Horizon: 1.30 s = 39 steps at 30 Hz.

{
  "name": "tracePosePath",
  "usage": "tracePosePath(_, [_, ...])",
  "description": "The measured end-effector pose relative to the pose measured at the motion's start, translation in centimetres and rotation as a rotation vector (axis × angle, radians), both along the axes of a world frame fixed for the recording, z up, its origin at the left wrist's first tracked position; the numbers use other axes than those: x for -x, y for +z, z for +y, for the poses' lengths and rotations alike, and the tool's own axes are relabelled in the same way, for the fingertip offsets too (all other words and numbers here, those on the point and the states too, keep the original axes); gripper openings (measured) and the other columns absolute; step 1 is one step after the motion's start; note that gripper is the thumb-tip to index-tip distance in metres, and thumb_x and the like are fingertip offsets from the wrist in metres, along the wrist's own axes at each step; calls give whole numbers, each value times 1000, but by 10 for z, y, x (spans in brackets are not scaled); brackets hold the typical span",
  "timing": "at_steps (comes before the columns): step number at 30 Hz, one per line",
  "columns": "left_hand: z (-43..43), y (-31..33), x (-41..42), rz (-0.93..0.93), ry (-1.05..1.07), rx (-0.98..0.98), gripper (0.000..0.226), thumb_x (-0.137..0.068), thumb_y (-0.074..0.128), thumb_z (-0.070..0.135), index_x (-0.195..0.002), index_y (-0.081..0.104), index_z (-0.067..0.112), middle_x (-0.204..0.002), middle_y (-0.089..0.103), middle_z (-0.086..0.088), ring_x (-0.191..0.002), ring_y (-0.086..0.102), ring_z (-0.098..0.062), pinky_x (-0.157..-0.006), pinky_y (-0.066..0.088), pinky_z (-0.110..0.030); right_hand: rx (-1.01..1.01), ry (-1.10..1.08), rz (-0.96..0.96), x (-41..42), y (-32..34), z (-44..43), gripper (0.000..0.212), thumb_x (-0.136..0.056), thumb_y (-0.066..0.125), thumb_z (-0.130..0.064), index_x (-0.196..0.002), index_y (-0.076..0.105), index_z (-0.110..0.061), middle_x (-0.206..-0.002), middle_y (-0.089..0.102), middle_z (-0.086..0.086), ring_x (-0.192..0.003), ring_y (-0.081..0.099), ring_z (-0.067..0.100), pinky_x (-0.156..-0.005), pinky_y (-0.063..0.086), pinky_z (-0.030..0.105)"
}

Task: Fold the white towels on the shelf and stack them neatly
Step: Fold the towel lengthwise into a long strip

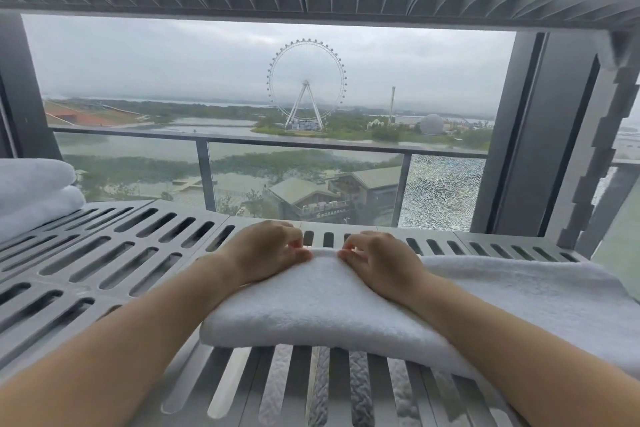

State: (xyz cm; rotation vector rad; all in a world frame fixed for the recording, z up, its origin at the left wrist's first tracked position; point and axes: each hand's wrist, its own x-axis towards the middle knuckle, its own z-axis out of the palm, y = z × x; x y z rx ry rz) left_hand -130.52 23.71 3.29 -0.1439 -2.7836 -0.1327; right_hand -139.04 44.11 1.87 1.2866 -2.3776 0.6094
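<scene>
- The white towel (346, 302) lies on the slatted shelf (114, 253), near the front and right of the middle; its long axis runs from left to right.
- Both hands rest on its far edge: the left hand (266, 250) and the right hand (377, 260), close together, equally near.
- The fingers (298, 253) of both hands are curled and pinch the far hem; the towel body lies nearer than them.
- Two folded towels (31, 191) are stacked at the far left, well apart.
- I see no readable writing or brand.
</scene>
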Motion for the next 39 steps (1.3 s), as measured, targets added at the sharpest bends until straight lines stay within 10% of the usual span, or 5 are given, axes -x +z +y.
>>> tracePosePath(14, [-2, 7, -7, 83, 67, 105, 28, -89, 50, 50, -98, 62, 26, -90, 70, 4, -79, 63, -15, -64, 41, -25, -68, 67, -100, 8, 15, -7, 23, -92, 52, -35, -101, 67, -20, -99, 70, 3, -89, 62, 21, -80, 52, 39])
tracePosePath(23, [57, 25, -2, -122, 6, 141, 45, -86, 41, 5, -121, 53, 30, -126, 57, 3, -114, 52, -18, -91, 48, -37, -235, -19, -110, 42, 21, 85, 25, -86, 54, -47, -99, 58, -25, -84, 55, -10, -73, 53, 7, -59, 39, 22])
tracePosePath(29, [124, 23, 32, -233, 21, 110, 33, -93, 39, 42, -114, 53, 21, -116, 60, -4, -107, 54, -25, -82, 44, -35, -235, -49, -115, 53, 24, 129, 24, -85, 58, -44, -96, 59, -24, -83, 55, -9, -77, 56, 14, -64, 44, 26])
tracePosePath(39, [140, -1, 49, 12, 113, -130, 27, -94, 42, 43, -89, 50, 19, -98, 66, -12, -83, 57, -26, -67, 38, -31, -147, 71, -188, 69, 16, 132, 22, -88, 56, -41, -72, 51, -27, -75, 58, -4, -72, 54, 16, -65, 42, 28])
